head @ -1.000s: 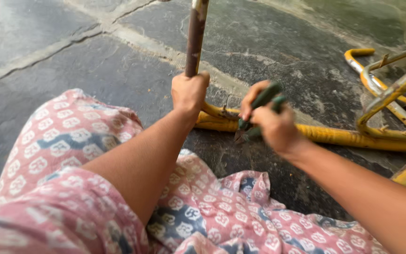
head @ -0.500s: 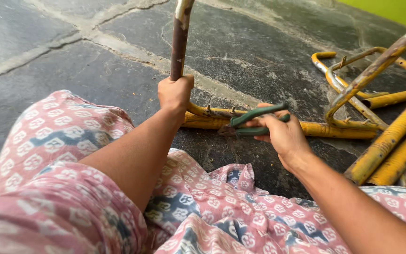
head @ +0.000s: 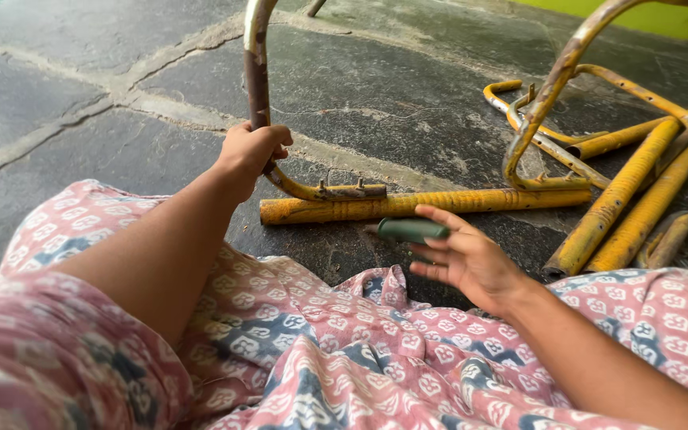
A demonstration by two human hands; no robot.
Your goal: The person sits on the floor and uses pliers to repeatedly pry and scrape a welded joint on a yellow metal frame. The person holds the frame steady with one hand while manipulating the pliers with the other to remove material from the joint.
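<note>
Rusted tubing of a bent metal frame (head: 258, 72) is clasped by the left hand (head: 250, 151), whose grip is wrapped fully around the tube just above the bend where it curves toward the floor. Below that bend the tube runs along a short bracket with small bolts (head: 349, 190), which lies against a straight yellow pipe (head: 424, 205) stretched across the stone floor (head: 57, 87). Just in front of this pipe a green tool handle (head: 409, 230) is seen at the fingertips of the right hand (head: 463, 259); the grip of that hand is loose and wide, the fingers spread and only lightly touching the handle, the palm turned up. Whether the handle rests on the fingers or on the floor cannot be told. Further right, more yellow painted tubes (head: 623, 191) are piled together, some straight and some curved, with worn paint and rust. A taller curved yellow frame piece (head: 555, 80) rises above them. Patterned pink and blue cloth (head: 304, 350) is spread over the person's lap, beneath both forearms.
</note>
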